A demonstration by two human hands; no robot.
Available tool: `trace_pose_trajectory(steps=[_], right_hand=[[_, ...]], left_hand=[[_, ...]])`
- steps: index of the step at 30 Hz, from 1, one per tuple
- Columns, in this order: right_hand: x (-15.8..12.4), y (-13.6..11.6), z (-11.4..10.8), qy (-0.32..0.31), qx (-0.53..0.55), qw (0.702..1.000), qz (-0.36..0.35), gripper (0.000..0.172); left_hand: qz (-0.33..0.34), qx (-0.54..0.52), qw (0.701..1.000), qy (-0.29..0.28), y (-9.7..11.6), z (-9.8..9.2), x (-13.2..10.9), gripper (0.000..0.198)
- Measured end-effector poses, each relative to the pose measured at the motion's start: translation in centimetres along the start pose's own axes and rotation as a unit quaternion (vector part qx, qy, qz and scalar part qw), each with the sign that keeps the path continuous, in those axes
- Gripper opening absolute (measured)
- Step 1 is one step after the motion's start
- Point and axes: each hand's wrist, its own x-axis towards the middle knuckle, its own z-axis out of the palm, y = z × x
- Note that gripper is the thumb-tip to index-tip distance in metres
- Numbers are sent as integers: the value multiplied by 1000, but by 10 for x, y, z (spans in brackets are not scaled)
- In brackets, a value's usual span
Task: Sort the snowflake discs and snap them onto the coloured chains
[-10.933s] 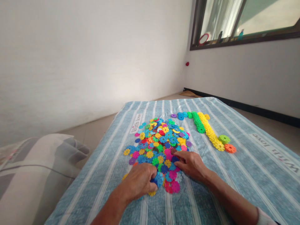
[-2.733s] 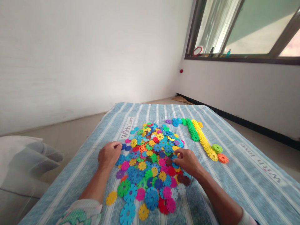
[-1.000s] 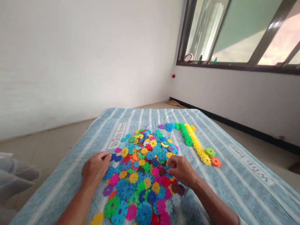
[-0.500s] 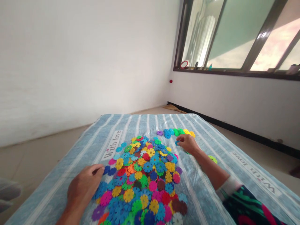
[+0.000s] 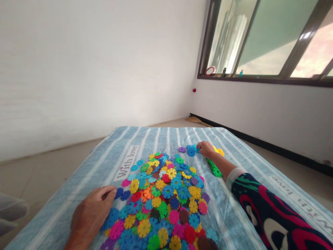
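A pile of plastic snowflake discs [image 5: 168,191] in many colours lies on a striped cloth [image 5: 153,139]. At its left side is my left hand [image 5: 92,210], fingers curled together, with the fingertips against a dark blue disc [image 5: 119,193]; whether they grip anything is hidden. My right hand [image 5: 206,149] is closed in a pinch on a small blue disc [image 5: 198,149], over a row of sorted discs beyond the pile. In that row a purple disc [image 5: 182,149], blue discs [image 5: 190,150] and yellow discs [image 5: 221,152] show. Green discs [image 5: 215,170] lie partly under my right forearm.
The cloth-covered surface ends at a far edge before a white wall [image 5: 104,69]. A window [image 5: 267,41] is at the upper right, with a round red-rimmed mirror [image 5: 210,71] and small bottles on its sill. Tiled floor shows on both sides.
My right hand has moved a little forward with the blue disc, to the blue part of the row. The view has shifted slightly. My left hand stays in place.
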Motion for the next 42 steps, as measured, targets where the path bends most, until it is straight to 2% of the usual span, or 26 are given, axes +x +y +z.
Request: trace_pose_trajectory(steps=[7, 14, 17, 20, 23, 25, 29, 33, 42], right_hand=[[2, -3, 0, -6, -16, 1000, -24, 41], [-13, -8, -17, 54, -4, 999, 10, 36], [-37, -12, -27, 73, 19, 997, 0, 30], [-83, -19, -32, 78, 50, 995, -29, 25], [-144, -26, -27, 62, 94, 991, -69, 24], [-184, -30, -21, 50, 185, 976, -104, 24], [-237, -33, -8, 28, 257, 962, -84, 23], [-251, -35, 0, 31, 266, 961, -65, 23], [-247, -36, 6, 52, 257, 964, -44, 22]], left_hand=[[21, -11, 1000, 10, -9, 8, 3, 44], [23, -11, 1000, 10, -7, 6, 3, 43], [22, -11, 1000, 12, -4, 4, 2, 41], [25, -8, 1000, 15, -1, 1, -1, 40], [29, -9, 999, 23, 2, -1, -3, 37], [27, -10, 999, 26, 3, -2, -3, 36], [39, -9, 998, 39, 4, -2, -3, 34], [44, -9, 998, 36, 3, -4, -2, 33], [57, -19, 998, 31, 6, -4, -7, 33]])
